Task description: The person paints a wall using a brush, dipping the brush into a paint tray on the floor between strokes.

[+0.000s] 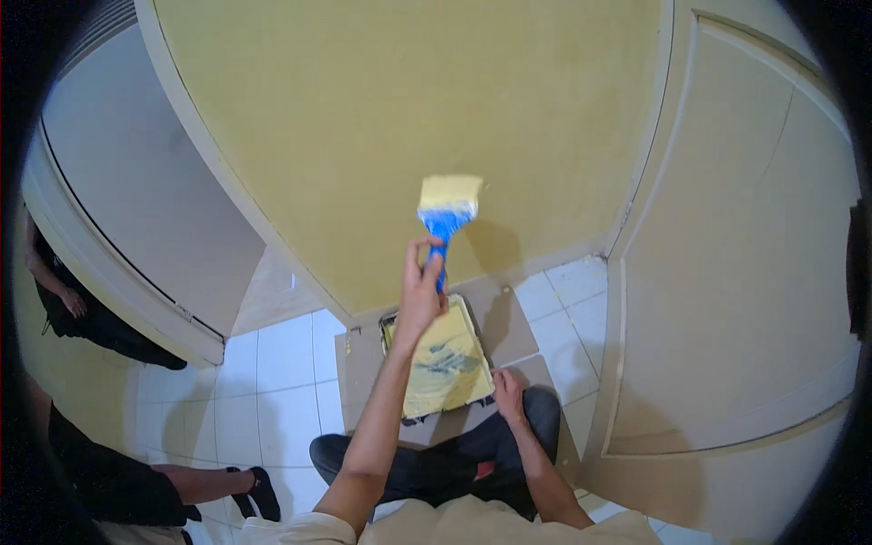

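Observation:
My left hand is closed around the blue handle of a wide paintbrush. Its bristles point up and are coated in pale yellow paint, in front of the yellow wall; whether they touch it I cannot tell. Below, between my legs and the wall, lies a paint tray with yellow paint and dark streaks where its bottom shows. At the tray's right edge, my right hand is closed on the rim, its fingertips partly hidden.
Brown cardboard lies under the tray on the white tiled floor. A pale door stands at the right, another door at the left. Two other people are at the left edge, one by a dark trouser leg, one by a shoe.

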A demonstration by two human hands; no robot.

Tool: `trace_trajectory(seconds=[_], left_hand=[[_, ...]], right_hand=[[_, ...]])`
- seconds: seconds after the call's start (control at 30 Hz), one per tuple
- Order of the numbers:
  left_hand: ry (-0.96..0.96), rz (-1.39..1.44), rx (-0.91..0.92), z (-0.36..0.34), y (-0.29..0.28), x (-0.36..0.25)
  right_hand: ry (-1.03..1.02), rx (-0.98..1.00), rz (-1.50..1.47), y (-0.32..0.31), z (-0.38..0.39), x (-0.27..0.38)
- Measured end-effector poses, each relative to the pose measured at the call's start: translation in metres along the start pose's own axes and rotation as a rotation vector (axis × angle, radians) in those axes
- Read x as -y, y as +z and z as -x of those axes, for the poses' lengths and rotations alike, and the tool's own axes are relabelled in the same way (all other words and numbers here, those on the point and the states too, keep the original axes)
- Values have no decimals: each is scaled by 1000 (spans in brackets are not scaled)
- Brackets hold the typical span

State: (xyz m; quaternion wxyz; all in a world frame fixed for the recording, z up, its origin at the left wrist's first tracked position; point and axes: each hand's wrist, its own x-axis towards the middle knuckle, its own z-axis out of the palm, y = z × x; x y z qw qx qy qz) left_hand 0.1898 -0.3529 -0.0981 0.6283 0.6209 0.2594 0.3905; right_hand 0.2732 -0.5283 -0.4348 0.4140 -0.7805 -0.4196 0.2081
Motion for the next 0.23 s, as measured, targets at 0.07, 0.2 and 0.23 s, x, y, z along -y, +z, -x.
trace_trajectory(seconds=[0.07,0.2,0.23], left_hand=[[5,-84,-108,35,4,68],[16,-238,-245,106,-3,171],[179,-401,-321,119,-9,208]], right_hand=[[303,90,-808,1,-3,8],[139,301,-1243,-9,10,77],[249,238,-1277,-6,18,95]])
